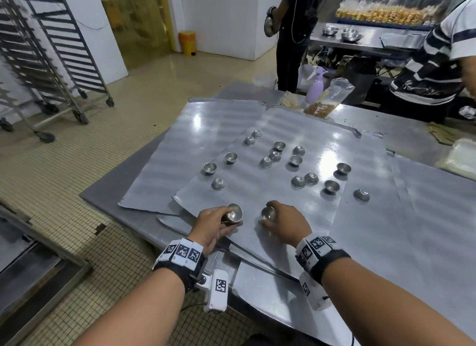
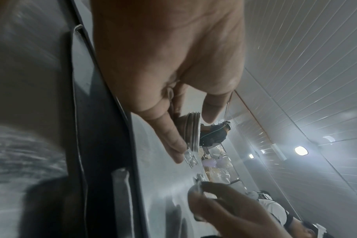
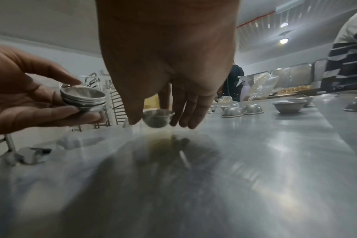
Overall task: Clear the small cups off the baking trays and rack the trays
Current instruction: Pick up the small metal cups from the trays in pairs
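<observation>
Several small metal cups (image 1: pixel 298 160) lie scattered on flat baking trays (image 1: pixel 296 216) on a steel table, some upright, some upside down. My left hand (image 1: pixel 213 223) holds a nested stack of cups (image 1: pixel 235 213) (image 2: pixel 192 130) (image 3: pixel 84 99) between thumb and fingers at the near edge of the top tray. To its right, my right hand (image 1: pixel 282 220) pinches a single cup (image 1: pixel 268 213) (image 3: pixel 157 117) just above the tray, thumb on one side and fingers on the other. A second tray (image 1: pixel 195 144) lies partly under the first, to the left.
Wheeled tray racks (image 1: pixel 51 49) stand on the tiled floor at the far left. A lilac spray bottle (image 1: pixel 315 86) and bags of food (image 1: pixel 325 98) sit at the table's far edge. Two people stand beyond the table, one in a striped shirt (image 1: pixel 438 62).
</observation>
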Demonstrator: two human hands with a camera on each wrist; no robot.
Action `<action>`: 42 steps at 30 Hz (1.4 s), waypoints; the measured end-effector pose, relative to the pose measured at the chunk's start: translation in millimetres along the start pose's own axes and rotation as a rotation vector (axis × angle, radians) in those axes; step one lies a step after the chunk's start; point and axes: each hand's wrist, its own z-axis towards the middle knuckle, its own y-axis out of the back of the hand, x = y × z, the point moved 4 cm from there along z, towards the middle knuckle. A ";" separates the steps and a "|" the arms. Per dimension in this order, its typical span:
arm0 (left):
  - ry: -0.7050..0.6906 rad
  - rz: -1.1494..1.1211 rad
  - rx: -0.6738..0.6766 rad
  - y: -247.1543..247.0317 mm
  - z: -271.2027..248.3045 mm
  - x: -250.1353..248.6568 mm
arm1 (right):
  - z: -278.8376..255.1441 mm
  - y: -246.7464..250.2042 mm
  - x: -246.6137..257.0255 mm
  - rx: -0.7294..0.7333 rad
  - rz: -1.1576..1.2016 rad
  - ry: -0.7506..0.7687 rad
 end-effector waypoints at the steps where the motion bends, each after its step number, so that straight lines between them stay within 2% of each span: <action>1: 0.010 -0.014 0.011 -4.4 -2.1 0.1 | -5.1 4.4 0.2 -0.037 0.052 0.000; 4: 0.052 -0.075 0.017 -16.8 -6.1 2.3 | -23.7 18.3 4.8 -0.203 0.182 0.035; 6: 0.077 -0.095 0.022 -27.2 -9.7 4.2 | -35.1 22.9 11.3 -0.254 0.199 0.088; 12: 0.092 -0.049 0.138 -76.4 -28.7 15.1 | -55.4 22.8 12.3 -0.207 0.115 0.080; 18: 0.081 0.056 0.254 -109.3 -31.1 27.0 | -67.2 39.0 -22.5 -0.212 0.123 0.029; 22: 0.084 0.057 0.292 -132.0 -29.6 34.9 | -75.7 48.8 -49.4 -0.193 0.213 0.017; 28: 0.121 -0.006 0.212 -172.9 -24.9 51.2 | -76.1 83.6 -139.4 -0.248 0.222 -0.181; 32: 0.133 -0.011 0.163 -205.4 -25.3 63.4 | -60.5 106.4 -206.3 -0.184 0.143 -0.298; 37: 0.141 -0.016 0.115 -224.8 -27.0 75.8 | -23.5 122.5 -258.1 -0.103 0.103 -0.316; 42: 0.115 -0.034 0.040 -219.6 -28.7 77.8 | 22.9 120.2 -273.2 -0.037 0.102 -0.268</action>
